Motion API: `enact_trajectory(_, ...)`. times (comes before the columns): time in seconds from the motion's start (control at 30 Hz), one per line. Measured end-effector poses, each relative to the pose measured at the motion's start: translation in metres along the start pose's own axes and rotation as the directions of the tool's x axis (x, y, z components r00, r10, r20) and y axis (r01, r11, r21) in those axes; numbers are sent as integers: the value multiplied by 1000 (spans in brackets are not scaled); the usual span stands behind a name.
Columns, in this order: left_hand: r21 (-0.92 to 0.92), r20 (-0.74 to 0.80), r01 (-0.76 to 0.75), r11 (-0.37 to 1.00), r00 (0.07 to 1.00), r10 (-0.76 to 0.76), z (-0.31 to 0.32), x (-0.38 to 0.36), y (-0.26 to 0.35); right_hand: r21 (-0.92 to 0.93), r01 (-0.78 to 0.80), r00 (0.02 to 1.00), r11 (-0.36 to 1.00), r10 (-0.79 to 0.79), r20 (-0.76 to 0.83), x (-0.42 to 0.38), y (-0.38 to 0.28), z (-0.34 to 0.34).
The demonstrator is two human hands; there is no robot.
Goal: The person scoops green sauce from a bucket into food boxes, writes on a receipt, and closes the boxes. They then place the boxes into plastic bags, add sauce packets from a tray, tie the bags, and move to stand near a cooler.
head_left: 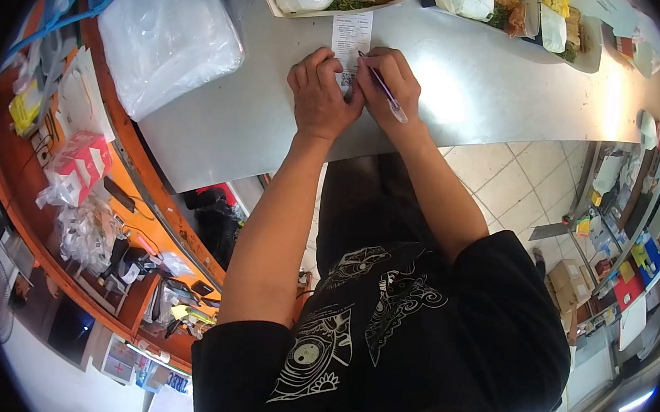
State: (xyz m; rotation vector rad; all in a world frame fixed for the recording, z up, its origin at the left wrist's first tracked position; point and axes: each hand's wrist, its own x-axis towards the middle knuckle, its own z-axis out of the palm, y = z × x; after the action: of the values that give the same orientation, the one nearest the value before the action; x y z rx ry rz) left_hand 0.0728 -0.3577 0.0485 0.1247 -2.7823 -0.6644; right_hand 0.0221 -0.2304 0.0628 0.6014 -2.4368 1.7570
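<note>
I'm seeing, via head cam, the L hand (319, 97) resting half-curled, gripping nothing visibly, on the receipt's (351, 41) near end, prob. b/c thin paper is needing steadying; the R hand (401, 84) is pinching a pen (383, 86), tip angling paperward; the receipt's lying flat on the metal counter (221, 112), by a food box (306, 12).

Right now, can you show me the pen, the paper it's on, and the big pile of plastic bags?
Pen (389, 97): head view, on its barrel.
Paper (349, 43): head view, on its printed side.
Bags (170, 37): head view, on the middle of the pile.
</note>
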Motion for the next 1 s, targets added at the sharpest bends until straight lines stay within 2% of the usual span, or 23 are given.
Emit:
enact_trajectory(0.17,-23,4,0,1000,1000,0,0,-1,1,-32,51,998,998,-49,36,-3,6,0)
enact_trajectory(0.23,-28,0,0,1000,1000,0,1,0,1,-114,-12,989,993,-5,-145,-2,5,3)
enact_trajectory(0.27,-29,-3,-3,1000,1000,3,-1,-1,1,-112,-2,989,994,-14,-144,-3,1,3)
enact_trajectory(0.3,-25,-21,-8,1000,1000,8,-3,-1,0,9,-223,965,975,221,-144,-3,-4,3)
enact_trajectory(0.33,-107,-14,-15,994,1000,14,-6,-1,-1,127,-425,891,896,439,-117,-2,-10,3)
enact_trajectory(0.37,-188,-14,-33,982,999,31,-7,1,-4,131,-394,903,910,410,-130,2,-15,1)
enact_trajectory(0.4,-185,-51,-64,981,997,56,-4,-1,-6,-49,-404,912,914,406,58,6,-19,-2)
enact_trajectory(0.43,-398,-113,35,917,990,-87,0,-8,-9,-230,-370,877,900,420,234,12,-22,-3)
enact_trajectory(0.47,-601,-139,97,794,965,-223,0,-7,-14,-265,-287,874,921,365,321,16,-22,5)
enact_trajectory(0.53,-541,-253,176,822,899,-358,-19,-15,-23,-282,-190,823,941,309,477,34,-48,17)
enact_trajectory(0.57,-526,-253,230,819,877,-409,-32,-24,-31,-297,-183,832,937,309,460,37,-56,21)
enact_trajectory(0.6,-509,-257,287,811,849,-462,-48,-29,-44,-221,-81,884,972,173,434,39,-59,28)
enact_trajectory(0.63,-524,-261,273,807,850,-457,-63,-32,-56,-150,27,916,988,35,399,40,-61,32)
enact_trajectory(0.7,-243,-297,159,957,927,-230,-89,-29,-76,-164,-6,904,986,75,421,42,-63,17)
enact_trajectory(0.73,-257,-306,142,956,926,-220,-94,-18,-81,-178,-66,909,982,133,395,42,-63,3)
enact_trajectory(0.77,-207,-291,61,976,949,-122,-103,1,-80,-192,-127,910,973,191,368,43,-60,-12)
enact_trajectory(0.8,-157,-270,-20,987,962,-24,-113,19,-77,-253,-84,950,964,154,272,41,-39,-24)
enact_trajectory(0.83,-191,-323,-105,976,946,38,-116,45,-74,-315,-52,978,948,113,177,38,-16,-33)
enact_trajectory(0.87,-217,-377,-189,958,921,96,-117,80,-68,-327,-49,980,944,109,167,40,-6,-38)
enact_trajectory(0.93,-199,-405,-323,925,887,222,-140,159,-42,-315,-200,979,928,177,-102,49,4,-45)
enact_trajectory(1.0,-256,-250,-253,933,949,189,-148,218,-27,-300,-223,971,928,184,-151,56,5,-44)
